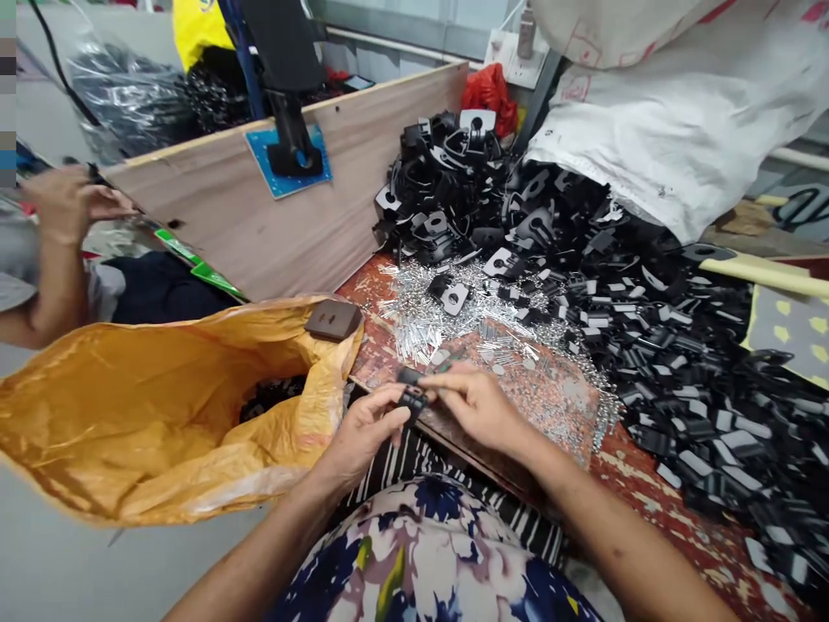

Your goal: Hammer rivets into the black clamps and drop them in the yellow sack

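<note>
Clip [413, 402] of black plastic between left hand [366, 432] and right hand [476, 406], both hands pinching it.

A small assembly workshop: the worn table [648, 492] is heaped with black plastic clips [648, 328] and a spread of small metal pins [446, 320], with bulging white sacks [661, 130] far right and an orange bag [148, 415] of parts near left.

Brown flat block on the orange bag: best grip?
Probably pinch the brown block across its long edges from above: it lies flat on the fold of the orange bag, edges exposed. The left hand is nearest, but it and the right hand hold a black clip.
</note>
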### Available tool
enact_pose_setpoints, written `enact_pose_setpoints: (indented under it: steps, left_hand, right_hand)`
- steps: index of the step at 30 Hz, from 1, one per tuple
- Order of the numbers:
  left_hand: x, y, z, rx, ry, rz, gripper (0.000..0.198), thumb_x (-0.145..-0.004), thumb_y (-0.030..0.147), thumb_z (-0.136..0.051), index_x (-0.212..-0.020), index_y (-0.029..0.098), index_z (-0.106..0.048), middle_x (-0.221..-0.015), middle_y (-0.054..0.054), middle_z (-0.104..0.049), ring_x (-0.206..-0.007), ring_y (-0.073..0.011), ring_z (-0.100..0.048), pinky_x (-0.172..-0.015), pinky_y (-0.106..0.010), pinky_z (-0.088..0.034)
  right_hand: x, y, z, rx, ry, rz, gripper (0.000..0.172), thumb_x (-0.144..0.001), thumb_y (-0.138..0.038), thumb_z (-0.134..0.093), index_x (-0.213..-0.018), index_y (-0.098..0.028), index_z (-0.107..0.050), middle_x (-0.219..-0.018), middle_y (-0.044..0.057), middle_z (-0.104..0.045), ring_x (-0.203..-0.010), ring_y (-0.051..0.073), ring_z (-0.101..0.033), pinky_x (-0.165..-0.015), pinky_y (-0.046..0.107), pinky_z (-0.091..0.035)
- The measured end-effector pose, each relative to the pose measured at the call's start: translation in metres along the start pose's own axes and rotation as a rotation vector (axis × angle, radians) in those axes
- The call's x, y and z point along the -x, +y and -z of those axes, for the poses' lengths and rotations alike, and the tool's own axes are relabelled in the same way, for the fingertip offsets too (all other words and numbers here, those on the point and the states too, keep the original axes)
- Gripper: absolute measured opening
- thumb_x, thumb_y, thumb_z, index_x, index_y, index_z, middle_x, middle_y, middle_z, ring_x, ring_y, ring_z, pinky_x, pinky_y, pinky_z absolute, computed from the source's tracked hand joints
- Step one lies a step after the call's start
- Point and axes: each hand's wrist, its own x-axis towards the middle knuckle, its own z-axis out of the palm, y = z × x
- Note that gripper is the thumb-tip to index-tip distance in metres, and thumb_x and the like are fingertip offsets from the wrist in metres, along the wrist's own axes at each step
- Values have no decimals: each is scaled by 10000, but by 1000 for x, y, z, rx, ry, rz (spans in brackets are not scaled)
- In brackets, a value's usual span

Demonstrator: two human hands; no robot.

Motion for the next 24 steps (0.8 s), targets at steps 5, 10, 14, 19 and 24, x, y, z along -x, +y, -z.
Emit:
enact_pose_setpoints:
  steps: [5,10,14,19,24]
  left_hand:
    - [6,-8,20,103,157,58,257,-724,382,-880,-783,159,-766,-797,-14,-633,-606,-93,-502,-600,-213,-440]
    - [6,-8,24,131,179,75,302,-690,412,-897,-772,153,-766,-815,-17,-665,-600,-96,-529,-595,-219,-454]
    - [4,-10,29,164,162,110,293,-709,408,-881,-790,153,-760,-830,-14,-665,-590,-91,-553,-595,-216,-458]
    - [0,-11,31,96,167,67,268,-755,405,-836,-784,158,-737,-785,5,-629,-580,-93,-568,-601,-219,-469]
    - [-8,-12,19,-35,113,37,318,-815,447,-766,-710,159,-680,-663,33,-540,-510,-89,-544,-525,-204,-407]
  right_hand:
    - [-78,31,1,547,-15,-61,271,-944,-120,-568,-1014,-260,-790,-987,57,-740,-996,250,-602,-925,422,-401]
    - [-101,46,-14,560,-107,41,144,-908,-171,-643,-811,-211,-741,-910,61,-694,-962,237,-554,-857,369,-355]
    - [-100,54,-13,506,-78,104,164,-904,-107,-585,-801,-191,-682,-901,64,-681,-934,214,-570,-862,351,-386]
    - [-89,54,0,411,45,112,186,-857,-33,-534,-862,-201,-614,-876,29,-676,-781,157,-605,-757,298,-478]
    - [-46,4,6,369,-10,360,217,-964,-57,-482,-918,-195,-643,-859,52,-674,-829,176,-617,-758,323,-520]
